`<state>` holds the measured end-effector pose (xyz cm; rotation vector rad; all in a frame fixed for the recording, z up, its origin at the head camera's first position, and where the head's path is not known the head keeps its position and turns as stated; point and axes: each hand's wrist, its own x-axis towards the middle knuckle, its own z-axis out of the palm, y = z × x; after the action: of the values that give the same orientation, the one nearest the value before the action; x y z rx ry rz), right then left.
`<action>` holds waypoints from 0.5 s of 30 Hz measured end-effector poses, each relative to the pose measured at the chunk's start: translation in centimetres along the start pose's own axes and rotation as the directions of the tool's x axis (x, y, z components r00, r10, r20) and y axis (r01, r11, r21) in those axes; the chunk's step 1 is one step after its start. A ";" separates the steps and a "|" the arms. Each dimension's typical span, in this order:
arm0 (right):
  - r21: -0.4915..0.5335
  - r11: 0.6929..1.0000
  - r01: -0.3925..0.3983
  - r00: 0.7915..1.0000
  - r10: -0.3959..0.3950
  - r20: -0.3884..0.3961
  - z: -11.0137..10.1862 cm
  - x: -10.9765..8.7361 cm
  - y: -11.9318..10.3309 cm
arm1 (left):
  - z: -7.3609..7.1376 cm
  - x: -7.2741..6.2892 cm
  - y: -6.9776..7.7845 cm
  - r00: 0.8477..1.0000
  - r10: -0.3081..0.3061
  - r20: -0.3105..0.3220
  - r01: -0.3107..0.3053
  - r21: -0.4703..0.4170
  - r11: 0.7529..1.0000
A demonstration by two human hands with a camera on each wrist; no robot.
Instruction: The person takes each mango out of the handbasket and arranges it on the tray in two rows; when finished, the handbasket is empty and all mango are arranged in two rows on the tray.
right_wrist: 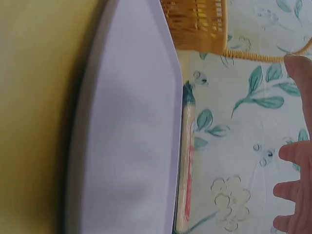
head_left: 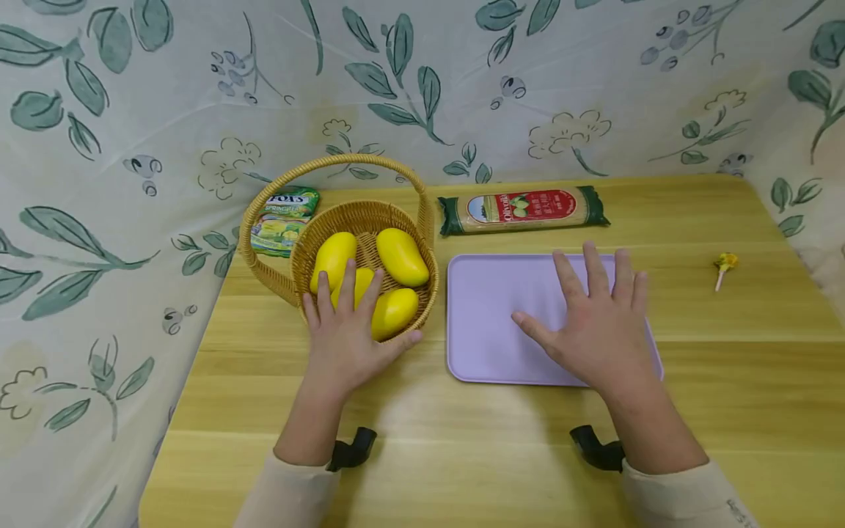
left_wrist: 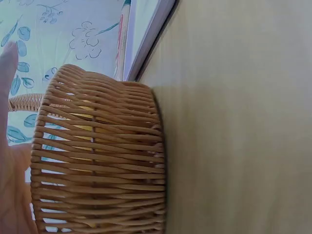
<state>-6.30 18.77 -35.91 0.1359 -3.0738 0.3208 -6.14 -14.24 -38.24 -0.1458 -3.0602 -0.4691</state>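
Observation:
My left hand (head_left: 345, 341) is spread over the near side of a wicker basket (head_left: 304, 257), holding nothing. Inside the basket lie several yellow mangoes (head_left: 403, 257), one partly hidden behind the fingers. In the left wrist view the woven basket wall (left_wrist: 102, 161) stands beside the hand (left_wrist: 12, 185). My right hand (head_left: 601, 330), fingers spread and holding nothing, hovers above a lilac tray (head_left: 488, 323). From the right wrist, the fingers (right_wrist: 295, 190) appear raised apart from the tray surface (right_wrist: 131, 122).
Behind the tray lies a pack of spaghetti (head_left: 521, 209) with green ends. A green Fox's candy bag (head_left: 284, 220) sits behind the basket at left. A small yellow-headed lollipop (head_left: 725, 268) lies at right on the wooden table (head_left: 462, 455). Floral cloth (head_left: 462, 88) hangs behind.

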 end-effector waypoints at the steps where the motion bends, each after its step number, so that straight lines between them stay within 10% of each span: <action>1: 0.000 1.000 0.015 1.000 -0.015 -0.008 0.1 -0.1 -0.4 | 0.1 -0.3 -0.1 1.000 -0.003 -0.009 0.002 -0.012 1.000; 7: 0.007 0.987 0.162 0.982 -0.161 -0.096 1.9 -0.7 -2.9 | 1.3 -2.1 -0.7 0.982 -0.063 -0.179 0.037 -0.144 0.989; 12: 0.048 0.945 0.325 0.940 -0.317 -0.129 3.7 -1.1 -5.2 | 3.3 -3.2 -1.1 0.894 -0.199 -0.401 0.047 -0.359 0.932; 15: 0.111 0.922 0.372 0.926 -0.360 -0.115 4.4 -1.1 -6.6 | 4.2 -3.3 -1.2 0.839 -0.338 -0.426 0.056 -0.550 0.833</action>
<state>-4.73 11.48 -38.96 0.6715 -2.8514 0.4892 -3.11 -14.43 -42.80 0.2621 -2.3628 -1.1396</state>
